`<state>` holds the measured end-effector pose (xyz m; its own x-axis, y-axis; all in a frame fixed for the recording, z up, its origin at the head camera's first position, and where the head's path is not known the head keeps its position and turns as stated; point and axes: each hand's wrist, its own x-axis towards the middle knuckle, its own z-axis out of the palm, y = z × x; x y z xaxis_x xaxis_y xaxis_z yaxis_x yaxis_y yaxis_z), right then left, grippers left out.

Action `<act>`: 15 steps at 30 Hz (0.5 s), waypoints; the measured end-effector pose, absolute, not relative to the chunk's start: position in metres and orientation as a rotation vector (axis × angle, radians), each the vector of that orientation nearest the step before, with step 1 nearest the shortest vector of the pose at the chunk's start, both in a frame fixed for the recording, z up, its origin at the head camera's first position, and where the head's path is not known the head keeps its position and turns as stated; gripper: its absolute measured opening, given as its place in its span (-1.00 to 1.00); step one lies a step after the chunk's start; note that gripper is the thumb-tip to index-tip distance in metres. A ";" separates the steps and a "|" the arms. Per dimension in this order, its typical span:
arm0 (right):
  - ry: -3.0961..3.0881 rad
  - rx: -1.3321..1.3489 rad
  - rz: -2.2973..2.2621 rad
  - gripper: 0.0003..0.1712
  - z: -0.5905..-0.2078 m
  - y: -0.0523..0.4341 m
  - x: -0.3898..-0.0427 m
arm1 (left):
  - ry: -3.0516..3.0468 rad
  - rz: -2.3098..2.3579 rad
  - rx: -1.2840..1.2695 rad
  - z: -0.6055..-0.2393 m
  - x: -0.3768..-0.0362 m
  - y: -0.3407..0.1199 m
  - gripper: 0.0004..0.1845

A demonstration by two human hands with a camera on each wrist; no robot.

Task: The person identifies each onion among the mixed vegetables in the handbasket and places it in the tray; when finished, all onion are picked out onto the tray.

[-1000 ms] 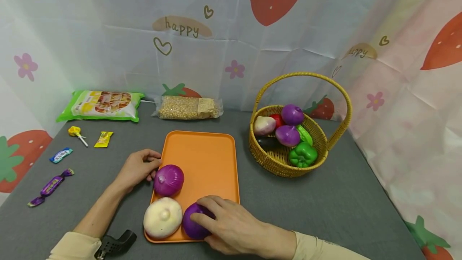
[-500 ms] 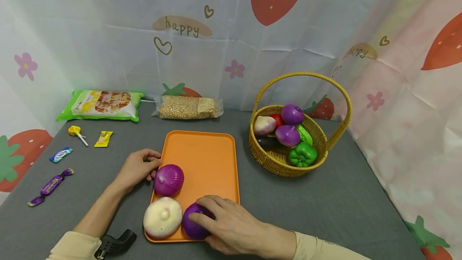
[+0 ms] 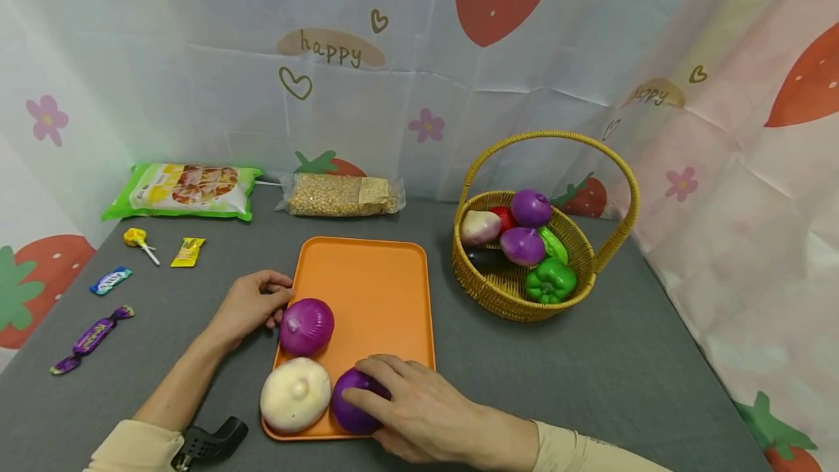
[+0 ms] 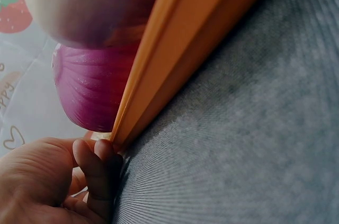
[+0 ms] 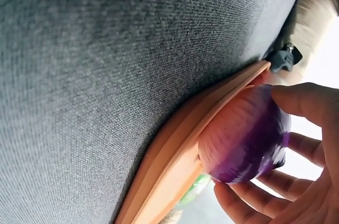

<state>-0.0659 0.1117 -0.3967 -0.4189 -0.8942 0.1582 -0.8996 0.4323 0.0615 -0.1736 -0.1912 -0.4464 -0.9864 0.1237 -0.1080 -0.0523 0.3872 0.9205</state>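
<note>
An orange tray lies on the grey table. At its near end sit a white onion and a purple onion; another purple onion lies by the left rim. My right hand grips the near purple onion with fingers curled over it. My left hand rests at the tray's left rim, fingers curled and touching the edge beside the purple onion.
A wicker basket with toy vegetables stands right of the tray. A green snack bag and a bag of beans lie at the back. Candies lie along the left side. A black device sits at my left wrist.
</note>
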 end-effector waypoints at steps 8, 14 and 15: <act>-2.506 1.586 0.036 -0.35 -0.396 0.112 -0.065 | 2.475 1.658 0.064 -0.445 -0.173 -0.191 -0.65; -2.471 1.563 0.071 -0.35 -0.391 0.114 -0.069 | 2.474 1.656 0.064 -0.445 -0.174 -0.191 -0.64; -2.463 1.549 0.081 -0.35 -0.388 0.114 -0.071 | 2.474 1.657 0.065 -0.445 -0.174 -0.191 -0.64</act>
